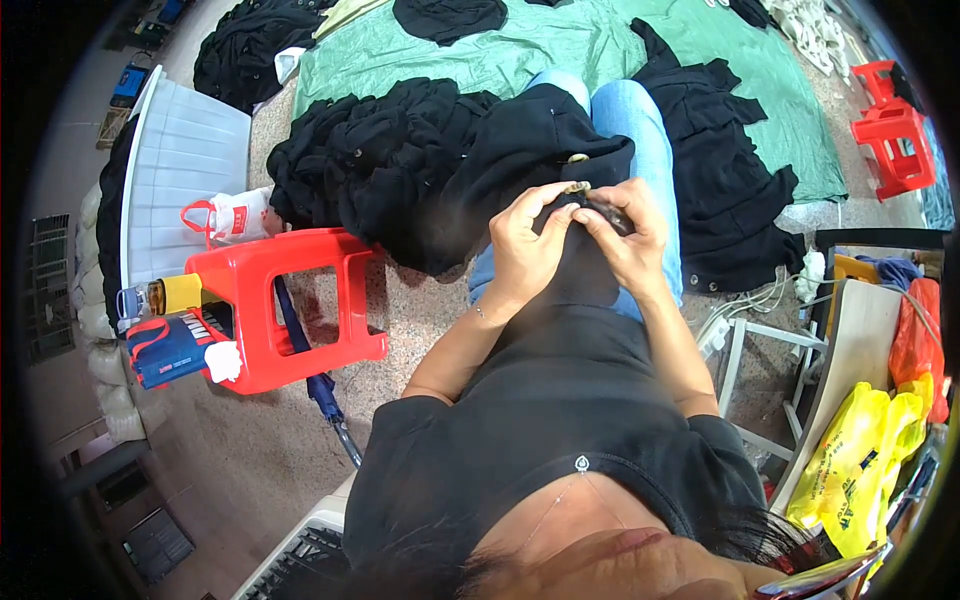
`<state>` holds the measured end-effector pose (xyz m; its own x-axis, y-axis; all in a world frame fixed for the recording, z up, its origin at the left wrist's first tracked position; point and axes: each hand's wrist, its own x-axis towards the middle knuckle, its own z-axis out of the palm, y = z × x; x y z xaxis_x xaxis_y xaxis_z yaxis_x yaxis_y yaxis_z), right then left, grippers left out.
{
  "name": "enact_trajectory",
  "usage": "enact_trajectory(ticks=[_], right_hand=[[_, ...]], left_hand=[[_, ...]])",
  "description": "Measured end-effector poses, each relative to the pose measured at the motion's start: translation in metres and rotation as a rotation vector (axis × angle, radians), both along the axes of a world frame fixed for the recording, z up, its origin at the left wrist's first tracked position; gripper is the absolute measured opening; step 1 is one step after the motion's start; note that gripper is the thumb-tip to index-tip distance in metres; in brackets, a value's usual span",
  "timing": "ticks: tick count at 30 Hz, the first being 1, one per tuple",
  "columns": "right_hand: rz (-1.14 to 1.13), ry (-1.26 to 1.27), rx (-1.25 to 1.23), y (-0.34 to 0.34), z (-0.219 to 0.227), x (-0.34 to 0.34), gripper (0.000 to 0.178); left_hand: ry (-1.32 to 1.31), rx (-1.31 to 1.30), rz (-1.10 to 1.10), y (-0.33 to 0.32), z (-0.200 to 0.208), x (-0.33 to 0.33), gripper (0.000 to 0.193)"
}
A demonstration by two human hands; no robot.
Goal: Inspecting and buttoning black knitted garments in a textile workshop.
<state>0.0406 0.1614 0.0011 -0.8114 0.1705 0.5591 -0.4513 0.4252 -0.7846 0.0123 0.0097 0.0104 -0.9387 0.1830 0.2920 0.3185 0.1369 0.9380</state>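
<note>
At frame center, your left hand [527, 245] and right hand [622, 232] pinch a black garment [520, 150] taut, steadying its pale button [576, 187].

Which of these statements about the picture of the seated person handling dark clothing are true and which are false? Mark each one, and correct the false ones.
1. Both hands, the left hand and the right hand, grip the black garment on the person's lap. True.
2. A pale button sits at the fingertips of the two hands. True.
3. The stool to the person's left is blue. False: it is a red plastic stool.
4. The heap of black clothes lies on a wooden table. False: it lies on the floor, partly on a green sheet.
5. A yellow plastic bag lies at the person's right. True.
</note>
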Motion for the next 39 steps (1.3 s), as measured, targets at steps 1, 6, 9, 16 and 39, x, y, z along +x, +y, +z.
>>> enact_trajectory(ticks=[1,6,9,16,39], right_hand=[[0.003,0.003,-0.005,-0.003,0.001,0.000,0.023],[-0.124,-0.209,-0.391,-0.005,-0.005,0.002,0.006],[-0.176,-0.126,-0.860,0.012,-0.011,-0.008,0.008],[0.051,-0.212,-0.369,0.006,-0.007,-0.004,0.019],[-0.332,-0.257,0.009,0.024,0.021,-0.043,0.027]], left_hand=[[0.028,-0.002,-0.009,-0.001,0.000,-0.001,0.020],[0.030,-0.051,-0.033,-0.003,0.009,0.000,0.020],[0.014,-0.046,-0.026,-0.004,0.006,0.000,0.019],[0.115,-0.046,0.003,-0.001,0.004,-0.002,0.021],[-0.404,0.238,-0.152,-0.017,0.011,-0.016,0.020]])
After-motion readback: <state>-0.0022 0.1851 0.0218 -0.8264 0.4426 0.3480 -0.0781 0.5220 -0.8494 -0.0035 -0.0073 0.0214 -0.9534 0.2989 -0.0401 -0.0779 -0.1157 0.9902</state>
